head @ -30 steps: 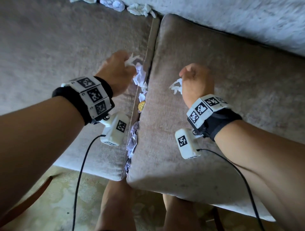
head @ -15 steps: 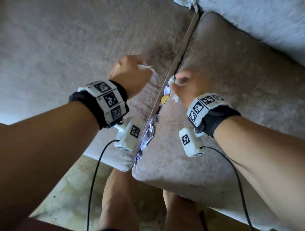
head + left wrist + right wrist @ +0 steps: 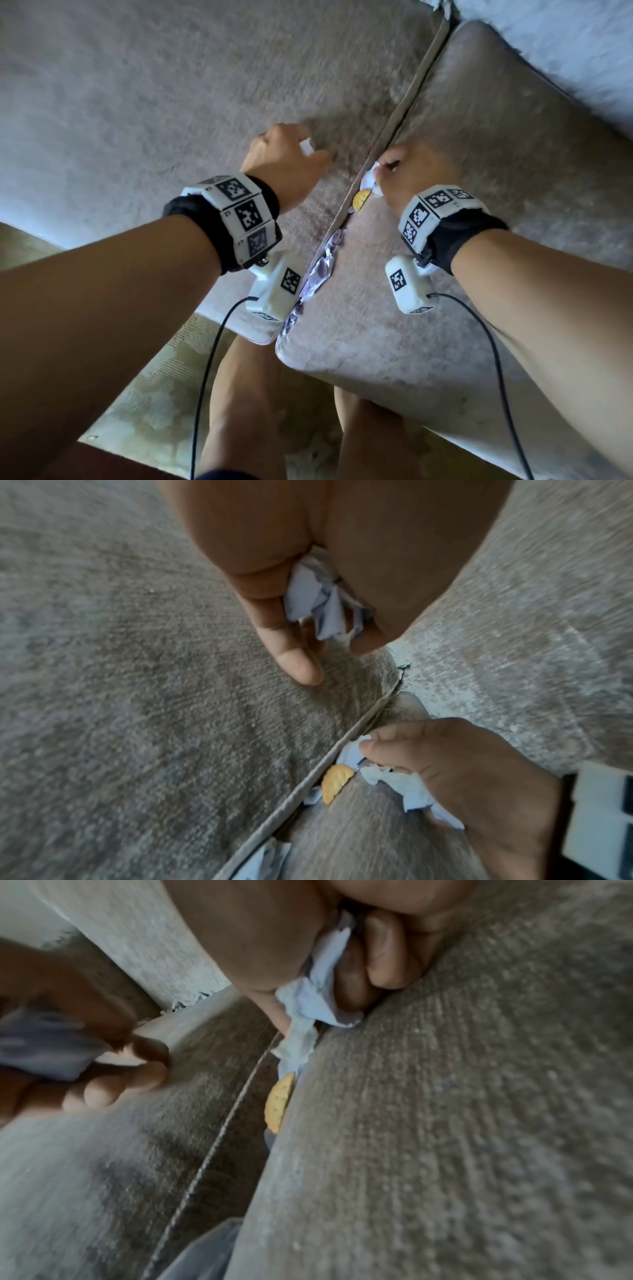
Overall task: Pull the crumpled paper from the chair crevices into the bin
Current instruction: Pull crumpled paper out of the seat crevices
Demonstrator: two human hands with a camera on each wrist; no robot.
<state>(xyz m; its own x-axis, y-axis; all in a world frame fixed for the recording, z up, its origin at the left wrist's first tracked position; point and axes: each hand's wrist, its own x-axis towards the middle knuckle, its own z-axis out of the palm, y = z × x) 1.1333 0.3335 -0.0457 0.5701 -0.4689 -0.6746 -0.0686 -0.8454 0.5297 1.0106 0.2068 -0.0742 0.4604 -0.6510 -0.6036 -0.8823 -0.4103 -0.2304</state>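
Note:
Two grey seat cushions meet at a crevice (image 3: 394,130) that runs from upper right to lower left. My left hand (image 3: 291,161) hovers over the left cushion and grips a wad of crumpled white paper (image 3: 318,599) in its curled fingers. My right hand (image 3: 411,171) sits at the crevice, holds crumpled paper (image 3: 407,785) in its palm and pinches another piece (image 3: 301,1037) that sticks out of the gap. More crumpled paper (image 3: 320,270) fills the crevice nearer the front edge. No bin is in view.
A round yellow biscuit (image 3: 361,199) is wedged in the crevice just below my right hand. More white scraps (image 3: 442,4) lie at the back of the seat by the pale backrest (image 3: 565,44). My legs (image 3: 246,394) and patterned floor (image 3: 147,394) lie below the cushions' front edge.
My right hand has moved left from the right cushion to the crevice and pinched paper there. My left hand has drawn away from the gap with its paper. The view has shifted left.

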